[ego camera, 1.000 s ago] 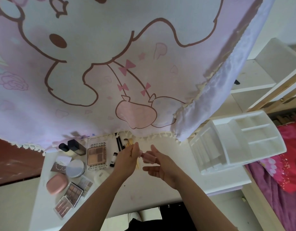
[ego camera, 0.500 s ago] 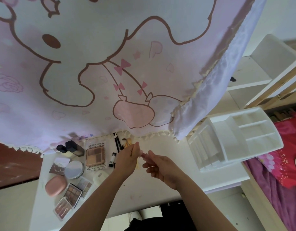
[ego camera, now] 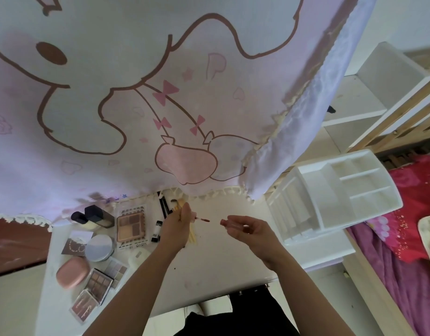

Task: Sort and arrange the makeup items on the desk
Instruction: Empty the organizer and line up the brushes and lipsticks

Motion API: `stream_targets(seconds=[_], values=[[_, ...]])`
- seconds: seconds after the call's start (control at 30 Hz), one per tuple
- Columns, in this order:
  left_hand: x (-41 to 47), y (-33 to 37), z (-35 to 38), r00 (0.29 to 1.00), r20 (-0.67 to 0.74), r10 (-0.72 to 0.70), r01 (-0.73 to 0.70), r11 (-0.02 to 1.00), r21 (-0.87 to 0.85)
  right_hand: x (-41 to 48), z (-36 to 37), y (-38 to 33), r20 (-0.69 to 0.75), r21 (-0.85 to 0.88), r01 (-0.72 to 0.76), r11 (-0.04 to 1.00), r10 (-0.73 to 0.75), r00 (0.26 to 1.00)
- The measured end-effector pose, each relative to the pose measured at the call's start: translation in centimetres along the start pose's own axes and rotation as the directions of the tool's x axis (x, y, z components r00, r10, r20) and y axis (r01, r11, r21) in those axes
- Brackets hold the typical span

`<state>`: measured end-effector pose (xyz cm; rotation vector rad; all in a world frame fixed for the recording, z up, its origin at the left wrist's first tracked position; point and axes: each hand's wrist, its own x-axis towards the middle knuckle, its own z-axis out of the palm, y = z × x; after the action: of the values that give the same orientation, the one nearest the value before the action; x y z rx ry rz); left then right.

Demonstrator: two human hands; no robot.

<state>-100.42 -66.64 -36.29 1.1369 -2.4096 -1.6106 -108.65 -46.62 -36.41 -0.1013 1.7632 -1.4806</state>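
Above the white desk (ego camera: 223,267), my left hand (ego camera: 179,225) pinches the cap end of a lip gloss wand (ego camera: 202,219), whose red tip points right. A short gap to the right, my right hand (ego camera: 251,230) holds the small pink lip gloss tube (ego camera: 227,223), its mouth facing the wand. Makeup lies at the desk's left: an open eyeshadow palette (ego camera: 131,225), a round silver compact (ego camera: 99,247), a pink case (ego camera: 73,272), smaller palettes (ego camera: 99,283), two dark-capped bottles (ego camera: 95,218) and a black-and-white stick (ego camera: 156,231). Brushes and pencils (ego camera: 166,206) lie behind my left hand.
A white compartmented organizer (ego camera: 335,197) stands on the desk's right end. A cartoon-printed curtain (ego camera: 160,93) hangs low over the desk's back edge. A bed with red and purple bedding (ego camera: 407,226) lies to the right, white shelves (ego camera: 354,112) behind it.
My hands, which met at the closed lip gloss, have drawn apart. The wand has come out of the tube in my left hand, and the tube has moved right in my right hand.
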Motion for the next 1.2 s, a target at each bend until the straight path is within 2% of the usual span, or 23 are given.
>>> stream_targets(seconds=[0.07,0.27,0.4,0.5,0.6,0.8,0.87,0.97,1.07,1.2], values=[[0.5,-0.3,-0.4,1.0,0.0,-0.016,0.016,1.0,-0.017,-0.2,-1.0,0.2,-0.014,0.053,-0.004,0.999,0.005,1.0],[0.6,-0.9,0.6,0.999,0.031,-0.034,0.037,0.993,-0.113,-0.3,-1.2,0.8,-0.105,0.014,-0.006,1.0,0.007,0.994],[0.5,-1.9,2.2,0.983,0.155,-0.1,0.138,0.957,-0.257,0.1,-1.6,2.7,-0.224,-0.048,-0.012,0.999,0.001,0.975],[0.4,-3.0,3.4,0.949,0.27,-0.16,0.263,0.876,-0.405,0.4,-2.4,4.3,-0.353,-0.01,-0.029,1.0,0.024,0.935],[0.1,-3.6,4.6,0.916,0.345,-0.206,0.374,0.751,-0.545,0.9,-3.4,5.1,-0.411,0.006,-0.053,0.999,0.051,0.91],[1.0,-5.0,7.0,0.872,0.43,-0.234,0.47,0.647,-0.601,2.9,-4.6,6.0,-0.509,-0.09,-0.105,0.99,0.045,0.859],[1.6,-5.1,7.9,0.871,0.427,-0.243,0.466,0.682,-0.563,4.0,-5.0,6.3,-0.532,-0.137,-0.113,0.984,0.023,0.847],[2.3,-5.0,9.0,0.893,0.378,-0.245,0.403,0.808,-0.429,5.5,-5.3,6.8,-0.549,-0.199,-0.134,0.971,0.003,0.836],[3.2,-5.4,10.2,0.929,0.295,-0.223,0.327,0.869,-0.371,7.2,-5.3,7.1,-0.571,-0.233,-0.104,0.967,-0.049,0.819],[4.3,-5.6,12.1,0.97,0.158,-0.182,0.21,0.96,-0.187,9.4,-5.7,8.3,-0.598,-0.244,-0.092,0.965,-0.075,0.798]])
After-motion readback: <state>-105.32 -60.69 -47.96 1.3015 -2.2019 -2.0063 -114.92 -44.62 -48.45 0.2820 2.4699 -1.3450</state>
